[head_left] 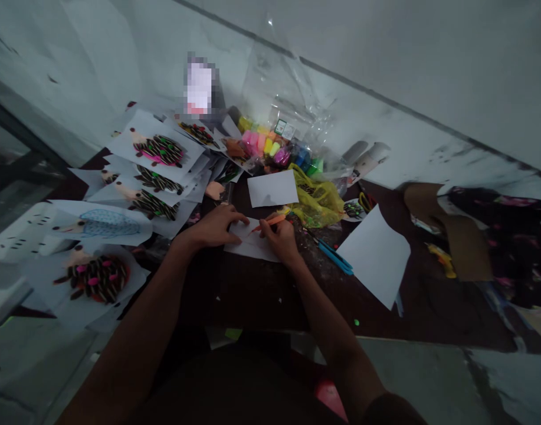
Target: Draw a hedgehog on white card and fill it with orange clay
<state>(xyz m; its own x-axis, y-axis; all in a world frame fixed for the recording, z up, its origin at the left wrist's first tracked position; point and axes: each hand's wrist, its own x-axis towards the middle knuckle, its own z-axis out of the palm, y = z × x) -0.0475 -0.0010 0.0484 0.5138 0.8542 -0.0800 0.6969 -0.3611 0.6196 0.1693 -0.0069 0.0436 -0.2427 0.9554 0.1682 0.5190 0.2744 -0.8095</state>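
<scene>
A small white sheet of paper (252, 247) lies on the dark table in front of me. My left hand (217, 226) rests at its left edge, thumb and fingers apart, with nothing held. An orange pen (274, 221) is pinched in my right hand (279, 236), its tip pointing down and left to the sheet. Just behind lies another blank white card (274, 189). Blue-handled scissors or a similar blue tool (335, 257) lie to the right of my right hand.
Hedgehog pictures (157, 149) are piled at left beside a white power strip (20, 233). Colourful clay packs (274, 147) and a yellow net bag (321, 203) stand behind. A larger white sheet (379, 257), brown cardboard (467, 236) and dark patterned cloth (513, 236) are right.
</scene>
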